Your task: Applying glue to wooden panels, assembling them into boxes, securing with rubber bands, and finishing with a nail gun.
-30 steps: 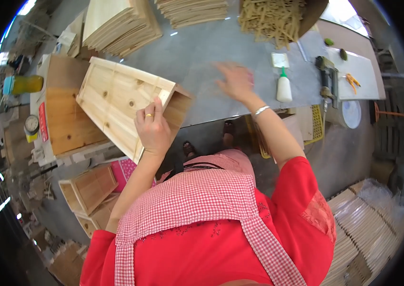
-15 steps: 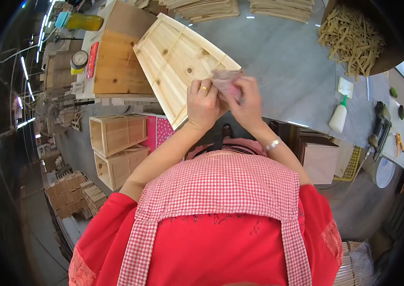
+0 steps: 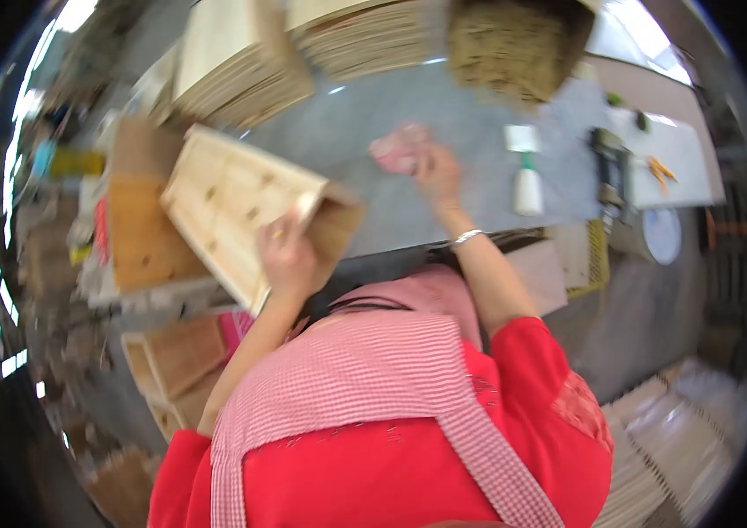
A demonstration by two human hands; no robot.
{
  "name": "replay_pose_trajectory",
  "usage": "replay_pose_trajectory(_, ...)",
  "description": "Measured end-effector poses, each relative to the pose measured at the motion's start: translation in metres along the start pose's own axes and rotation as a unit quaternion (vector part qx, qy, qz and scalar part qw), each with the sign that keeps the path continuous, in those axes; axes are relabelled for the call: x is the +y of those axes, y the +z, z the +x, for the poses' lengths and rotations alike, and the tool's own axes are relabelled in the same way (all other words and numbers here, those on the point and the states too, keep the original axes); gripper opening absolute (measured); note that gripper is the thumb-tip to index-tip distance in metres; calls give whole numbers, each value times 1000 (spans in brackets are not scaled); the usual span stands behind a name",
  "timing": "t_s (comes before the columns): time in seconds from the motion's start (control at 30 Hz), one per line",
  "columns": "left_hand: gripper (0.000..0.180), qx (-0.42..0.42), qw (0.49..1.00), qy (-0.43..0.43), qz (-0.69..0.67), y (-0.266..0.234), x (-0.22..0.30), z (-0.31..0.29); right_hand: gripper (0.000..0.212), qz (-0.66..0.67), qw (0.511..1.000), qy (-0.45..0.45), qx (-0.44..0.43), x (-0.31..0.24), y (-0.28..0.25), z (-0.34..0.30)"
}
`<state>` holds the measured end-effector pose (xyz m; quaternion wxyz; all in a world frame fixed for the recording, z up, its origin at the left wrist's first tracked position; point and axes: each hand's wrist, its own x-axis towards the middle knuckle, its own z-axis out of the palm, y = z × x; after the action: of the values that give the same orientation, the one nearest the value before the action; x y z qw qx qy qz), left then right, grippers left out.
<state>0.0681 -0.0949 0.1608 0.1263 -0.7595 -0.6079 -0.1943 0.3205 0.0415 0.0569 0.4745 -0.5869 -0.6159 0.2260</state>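
A long wooden box (image 3: pixel 232 198) of pale knotty pine lies tilted at the table's near left, its hollow end turned toward the right. My left hand (image 3: pixel 287 255) grips the rim at that end, fingers bent over the edge. Away from the box, over the grey tabletop (image 3: pixel 364 207), my right hand (image 3: pixel 437 179) pinches a crumpled pink cloth (image 3: pixel 400 148). Motion blurs the picture somewhat.
Stacked wooden panels (image 3: pixel 364 44) and a carton of wood strips (image 3: pixel 510 53) line the far side. A white glue bottle (image 3: pixel 528 189), a dark power tool (image 3: pixel 609 172) and orange-handled pliers (image 3: pixel 660 171) lie right. More wooden boxes (image 3: pixel 175 356) stand below left.
My right hand has drawn the cloth off the box and out over the table. My left hand stays on the box, whose hollow end now shows. The whole view has turned rightward.
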Motion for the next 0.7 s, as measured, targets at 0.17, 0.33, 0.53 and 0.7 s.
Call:
replay_pose_trajectory(0.17,61,-11,1000,-2,-15,-6,4,7,43,-206,965,105,-121,76,-50,8)
replay_pose_trajectory(0.33,59,-10,1000,-3,-7,-3,6,5,32,-404,909,51,90,222,-216,45)
replay_pose_trajectory(0.53,56,-22,998,-55,6,-13,13,8,58,-574,813,50,-79,334,-327,60)
replay_pose_trajectory(0.7,53,-20,997,-71,23,-15,17,14,69,-489,839,228,-77,329,-318,84)
